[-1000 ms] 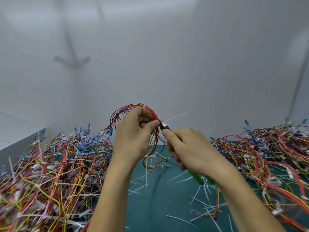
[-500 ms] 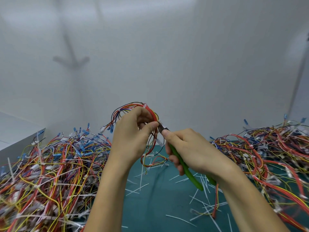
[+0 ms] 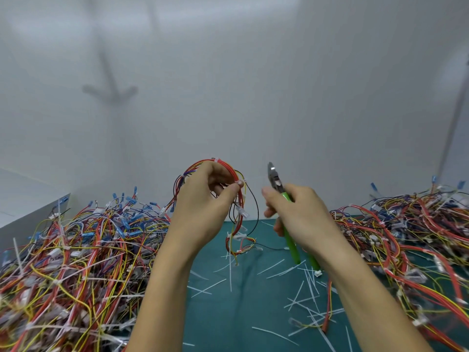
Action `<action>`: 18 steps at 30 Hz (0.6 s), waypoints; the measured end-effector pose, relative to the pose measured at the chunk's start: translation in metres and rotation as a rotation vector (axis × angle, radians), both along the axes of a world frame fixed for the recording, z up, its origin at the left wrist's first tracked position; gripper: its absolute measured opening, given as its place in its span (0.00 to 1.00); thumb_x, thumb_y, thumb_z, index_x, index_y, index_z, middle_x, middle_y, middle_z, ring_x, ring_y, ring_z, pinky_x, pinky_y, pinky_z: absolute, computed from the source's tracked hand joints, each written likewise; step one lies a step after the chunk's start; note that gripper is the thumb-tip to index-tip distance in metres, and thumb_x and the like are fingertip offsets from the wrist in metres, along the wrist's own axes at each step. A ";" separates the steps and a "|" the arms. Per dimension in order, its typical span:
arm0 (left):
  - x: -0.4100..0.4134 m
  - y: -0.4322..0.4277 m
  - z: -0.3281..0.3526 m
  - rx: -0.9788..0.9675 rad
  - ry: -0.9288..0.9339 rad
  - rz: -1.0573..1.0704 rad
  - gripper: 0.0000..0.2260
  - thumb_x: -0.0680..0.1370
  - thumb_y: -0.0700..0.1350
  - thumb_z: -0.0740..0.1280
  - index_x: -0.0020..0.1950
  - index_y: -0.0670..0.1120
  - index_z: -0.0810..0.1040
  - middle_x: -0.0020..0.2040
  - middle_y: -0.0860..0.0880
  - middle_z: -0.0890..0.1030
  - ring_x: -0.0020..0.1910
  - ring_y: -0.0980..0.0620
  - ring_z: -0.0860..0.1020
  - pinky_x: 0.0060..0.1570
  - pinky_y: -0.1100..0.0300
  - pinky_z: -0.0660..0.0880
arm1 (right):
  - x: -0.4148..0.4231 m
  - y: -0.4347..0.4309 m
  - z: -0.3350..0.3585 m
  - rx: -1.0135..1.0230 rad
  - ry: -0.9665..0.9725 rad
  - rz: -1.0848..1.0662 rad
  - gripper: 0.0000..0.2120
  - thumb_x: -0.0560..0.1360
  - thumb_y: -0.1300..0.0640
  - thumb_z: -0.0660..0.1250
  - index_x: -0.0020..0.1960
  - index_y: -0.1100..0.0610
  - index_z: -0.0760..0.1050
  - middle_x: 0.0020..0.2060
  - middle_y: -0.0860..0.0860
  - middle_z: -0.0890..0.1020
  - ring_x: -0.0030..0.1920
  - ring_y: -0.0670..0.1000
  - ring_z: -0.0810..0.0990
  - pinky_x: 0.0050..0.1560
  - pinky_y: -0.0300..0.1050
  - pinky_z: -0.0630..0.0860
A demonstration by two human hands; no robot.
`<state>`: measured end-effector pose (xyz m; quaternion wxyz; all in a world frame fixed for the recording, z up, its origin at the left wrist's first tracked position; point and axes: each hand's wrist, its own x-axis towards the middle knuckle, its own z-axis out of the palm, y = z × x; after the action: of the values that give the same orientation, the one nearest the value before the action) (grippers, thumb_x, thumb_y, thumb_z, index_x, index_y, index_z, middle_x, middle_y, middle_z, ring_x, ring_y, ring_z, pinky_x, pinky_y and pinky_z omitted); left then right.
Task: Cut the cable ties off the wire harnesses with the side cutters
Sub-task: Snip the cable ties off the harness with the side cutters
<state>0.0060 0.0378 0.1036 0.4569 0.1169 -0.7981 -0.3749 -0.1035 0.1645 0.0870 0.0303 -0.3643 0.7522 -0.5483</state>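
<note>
Harness (image 3: pixel 229 168) pinched in L hand (image 3: pixel 203 207) — cutters (image 3: pixel 275 180) gripped in R hand (image 3: pixel 302 214), just beside.

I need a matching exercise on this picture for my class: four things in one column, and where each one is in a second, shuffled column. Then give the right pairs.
Things
1. side cutters
2. raised wire bundle
3. white tie offcuts
4. wire heaps

Places
a. scattered on the teal mat
b. held in the left hand
c. piled at both sides of the mat
d. held in the right hand

Pairs: 1-d, 2-b, 3-a, 4-c
</note>
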 end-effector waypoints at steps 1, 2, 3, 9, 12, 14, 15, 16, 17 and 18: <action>0.001 0.001 0.000 0.016 -0.005 -0.021 0.05 0.76 0.39 0.71 0.46 0.47 0.77 0.41 0.53 0.83 0.40 0.50 0.79 0.45 0.59 0.77 | 0.000 0.000 -0.002 0.011 0.059 -0.068 0.13 0.76 0.46 0.66 0.40 0.54 0.77 0.34 0.50 0.82 0.37 0.55 0.82 0.47 0.57 0.81; 0.002 0.002 0.001 0.038 -0.011 -0.044 0.05 0.76 0.39 0.70 0.46 0.47 0.77 0.42 0.52 0.84 0.42 0.48 0.80 0.47 0.57 0.77 | 0.000 -0.001 -0.003 0.008 0.086 -0.113 0.09 0.74 0.48 0.69 0.40 0.53 0.76 0.34 0.49 0.82 0.40 0.56 0.83 0.47 0.57 0.81; 0.003 0.003 0.001 0.063 -0.020 -0.066 0.05 0.77 0.38 0.69 0.47 0.47 0.76 0.44 0.50 0.84 0.45 0.45 0.80 0.50 0.55 0.77 | 0.001 -0.001 -0.004 -0.013 0.077 -0.122 0.07 0.73 0.51 0.71 0.40 0.53 0.77 0.35 0.49 0.82 0.41 0.56 0.83 0.48 0.57 0.81; 0.001 0.005 -0.002 0.135 -0.120 -0.127 0.05 0.79 0.38 0.64 0.53 0.41 0.71 0.50 0.34 0.78 0.44 0.47 0.77 0.49 0.53 0.75 | 0.008 -0.007 -0.005 -0.157 0.001 -0.045 0.10 0.69 0.56 0.77 0.38 0.52 0.75 0.31 0.51 0.82 0.36 0.58 0.82 0.44 0.58 0.81; -0.001 0.008 -0.002 0.151 -0.141 -0.126 0.05 0.79 0.38 0.63 0.55 0.42 0.70 0.51 0.35 0.78 0.42 0.53 0.74 0.43 0.61 0.71 | 0.011 -0.009 -0.005 -0.210 0.025 -0.015 0.10 0.69 0.57 0.77 0.38 0.52 0.75 0.31 0.50 0.81 0.37 0.59 0.82 0.43 0.59 0.81; -0.002 0.009 -0.003 0.179 -0.134 -0.139 0.06 0.79 0.38 0.63 0.55 0.43 0.71 0.50 0.42 0.81 0.44 0.54 0.77 0.44 0.62 0.73 | 0.011 -0.008 -0.004 -0.228 0.080 -0.013 0.10 0.70 0.58 0.76 0.38 0.51 0.75 0.30 0.48 0.80 0.37 0.57 0.81 0.43 0.57 0.81; -0.002 0.009 -0.003 0.202 -0.117 -0.146 0.06 0.78 0.37 0.63 0.55 0.43 0.72 0.51 0.46 0.82 0.45 0.56 0.79 0.44 0.65 0.73 | 0.011 -0.007 -0.003 -0.234 0.105 -0.007 0.10 0.70 0.59 0.76 0.38 0.51 0.75 0.30 0.47 0.80 0.37 0.56 0.81 0.44 0.56 0.80; -0.003 0.010 -0.003 0.226 -0.093 -0.149 0.07 0.78 0.37 0.64 0.55 0.43 0.72 0.51 0.49 0.82 0.45 0.60 0.80 0.44 0.70 0.74 | 0.011 -0.007 -0.003 -0.239 0.125 0.002 0.10 0.71 0.59 0.75 0.38 0.50 0.75 0.31 0.46 0.80 0.37 0.54 0.81 0.44 0.55 0.80; -0.004 0.011 -0.002 0.248 -0.070 -0.144 0.06 0.78 0.36 0.64 0.54 0.43 0.73 0.51 0.50 0.83 0.44 0.63 0.80 0.42 0.73 0.73 | 0.011 -0.006 -0.003 -0.240 0.144 0.008 0.10 0.72 0.60 0.75 0.38 0.50 0.75 0.32 0.45 0.81 0.36 0.52 0.81 0.44 0.53 0.80; -0.005 0.011 -0.002 0.271 -0.052 -0.133 0.06 0.77 0.36 0.65 0.53 0.43 0.73 0.50 0.50 0.83 0.44 0.63 0.81 0.42 0.73 0.73 | 0.011 -0.005 -0.003 -0.237 0.165 0.012 0.10 0.72 0.60 0.74 0.39 0.49 0.75 0.33 0.43 0.81 0.36 0.48 0.80 0.43 0.50 0.80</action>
<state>0.0008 0.0492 0.1016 0.3904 0.1342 -0.7576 -0.5057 -0.0926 0.1591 0.0845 -0.0715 -0.4135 0.6799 -0.6014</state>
